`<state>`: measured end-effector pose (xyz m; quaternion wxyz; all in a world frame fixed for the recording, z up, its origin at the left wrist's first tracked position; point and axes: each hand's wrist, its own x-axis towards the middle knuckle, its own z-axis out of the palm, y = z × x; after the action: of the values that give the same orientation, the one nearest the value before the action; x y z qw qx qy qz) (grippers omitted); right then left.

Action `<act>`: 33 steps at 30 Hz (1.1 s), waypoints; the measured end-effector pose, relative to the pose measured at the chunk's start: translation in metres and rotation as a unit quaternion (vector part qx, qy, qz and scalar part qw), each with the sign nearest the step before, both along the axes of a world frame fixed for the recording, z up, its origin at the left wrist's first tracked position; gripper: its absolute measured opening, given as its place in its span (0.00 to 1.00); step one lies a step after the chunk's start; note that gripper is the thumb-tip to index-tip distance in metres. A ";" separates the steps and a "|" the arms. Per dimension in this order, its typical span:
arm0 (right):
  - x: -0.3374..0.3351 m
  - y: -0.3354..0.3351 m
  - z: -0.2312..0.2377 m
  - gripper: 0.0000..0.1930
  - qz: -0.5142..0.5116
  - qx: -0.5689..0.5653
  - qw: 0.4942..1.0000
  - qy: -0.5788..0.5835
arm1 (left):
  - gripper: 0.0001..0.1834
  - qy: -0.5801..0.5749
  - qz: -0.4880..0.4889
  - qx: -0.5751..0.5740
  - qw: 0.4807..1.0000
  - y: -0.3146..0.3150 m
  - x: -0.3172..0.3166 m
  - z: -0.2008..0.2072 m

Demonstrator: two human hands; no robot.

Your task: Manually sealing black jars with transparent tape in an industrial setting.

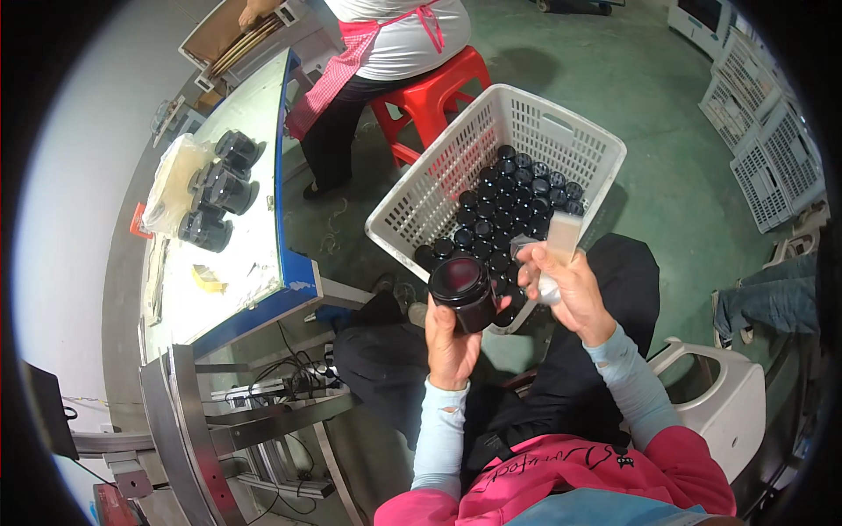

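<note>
LH [453, 349] fingers wrap blk. jar [462, 294] at crate's [566, 131] near edge, RH [568, 287] fingers pinch pale strip [564, 235] by crate's R side; jar prob. stiff, smooth, slippery, mod. wt., so grip sides, keep top clear.

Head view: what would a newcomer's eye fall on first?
Probably the white perforated crate of black jars, slightly right of centre. Next, the dark reddish-topped jar in the left hand. Then the bright red stool under a seated co-worker, upper middle.
</note>
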<state>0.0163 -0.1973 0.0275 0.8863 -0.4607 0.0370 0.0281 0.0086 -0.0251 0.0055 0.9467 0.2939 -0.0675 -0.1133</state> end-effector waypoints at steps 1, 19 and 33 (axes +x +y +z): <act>0.002 -0.004 0.004 0.13 0.000 -0.031 1.000 0.002 | 0.34 0.004 -0.008 0.004 1.000 0.004 -0.003 0.007; 0.011 0.001 0.029 0.06 0.060 -0.300 0.944 -0.127 | 0.45 -0.038 -0.115 0.084 0.989 0.003 -0.011 0.011; 0.028 -0.011 0.055 0.06 0.115 -0.482 0.815 -0.298 | 0.38 -0.081 -0.026 0.148 0.985 0.003 -0.010 0.010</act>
<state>0.0440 -0.2079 0.0824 0.5084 -0.8159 -0.2737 -0.0301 -0.0010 -0.0217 0.0159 0.8809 0.4370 -0.1339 -0.1229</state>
